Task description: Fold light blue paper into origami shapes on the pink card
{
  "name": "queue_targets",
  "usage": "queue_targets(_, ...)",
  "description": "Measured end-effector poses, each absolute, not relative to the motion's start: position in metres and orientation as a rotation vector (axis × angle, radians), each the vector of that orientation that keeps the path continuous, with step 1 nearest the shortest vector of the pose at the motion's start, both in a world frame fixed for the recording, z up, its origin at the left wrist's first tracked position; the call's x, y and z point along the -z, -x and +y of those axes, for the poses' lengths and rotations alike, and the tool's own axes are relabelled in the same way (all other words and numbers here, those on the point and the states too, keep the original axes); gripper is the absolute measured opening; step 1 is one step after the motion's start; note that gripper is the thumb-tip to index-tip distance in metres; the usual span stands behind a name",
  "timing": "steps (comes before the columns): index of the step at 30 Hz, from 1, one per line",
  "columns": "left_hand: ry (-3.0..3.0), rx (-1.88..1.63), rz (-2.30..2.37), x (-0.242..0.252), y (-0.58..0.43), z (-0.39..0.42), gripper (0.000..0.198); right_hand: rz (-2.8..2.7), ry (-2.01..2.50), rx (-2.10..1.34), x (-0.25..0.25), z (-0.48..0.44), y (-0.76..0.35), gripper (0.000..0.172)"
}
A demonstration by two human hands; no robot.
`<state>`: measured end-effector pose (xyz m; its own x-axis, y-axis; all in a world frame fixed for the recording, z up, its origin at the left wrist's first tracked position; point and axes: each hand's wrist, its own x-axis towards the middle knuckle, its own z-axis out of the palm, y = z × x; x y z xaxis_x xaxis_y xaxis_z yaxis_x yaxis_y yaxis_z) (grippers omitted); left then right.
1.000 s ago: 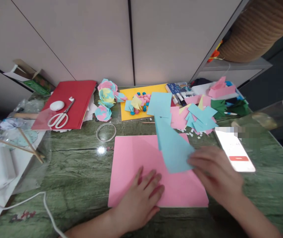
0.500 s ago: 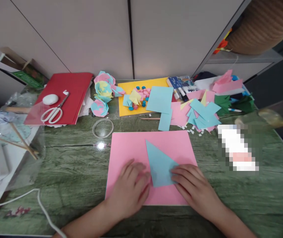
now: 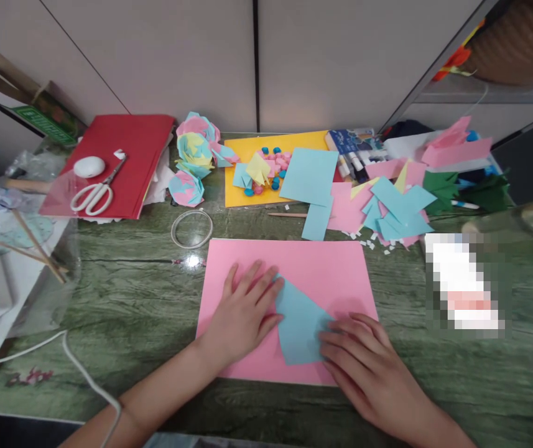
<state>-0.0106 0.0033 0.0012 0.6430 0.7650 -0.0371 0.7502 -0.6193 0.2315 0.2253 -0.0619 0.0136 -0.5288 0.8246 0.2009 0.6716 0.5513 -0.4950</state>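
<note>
A folded sheet of light blue paper (image 3: 300,320) lies on a pink sheet of paper (image 3: 329,258) in front of me. My left hand (image 3: 247,308) rests on the pink sheet with its fingers spread, fingertips at the blue paper's upper left corner. On the other side, my right hand (image 3: 364,358) has its fingers bent together over the blue paper's right edge. Its thumb is hidden from sight. The fingers cover that corner of the blue paper.
White-handled scissors (image 3: 96,193) and a white oval object (image 3: 89,167) lie on red paper (image 3: 129,140). Behind the pink sheet are folded-paper flowers (image 3: 195,152), a yellow sheet (image 3: 238,198), markers (image 3: 352,163) and blue scraps (image 3: 401,205). A silvery ring (image 3: 173,231) lies left.
My left hand has moved up and spread its fingers onto the blue paper's upper corner. My right hand stays at the right edge. The view has shifted slightly.
</note>
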Motion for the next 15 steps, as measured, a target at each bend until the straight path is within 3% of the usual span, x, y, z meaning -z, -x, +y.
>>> queue_targets(15, -2.599, -0.130, 1.260, 0.002, 0.010, -0.001, 0.060, -2.121, 1.428, 0.249, 0.000, -0.084, -0.204, 0.029)
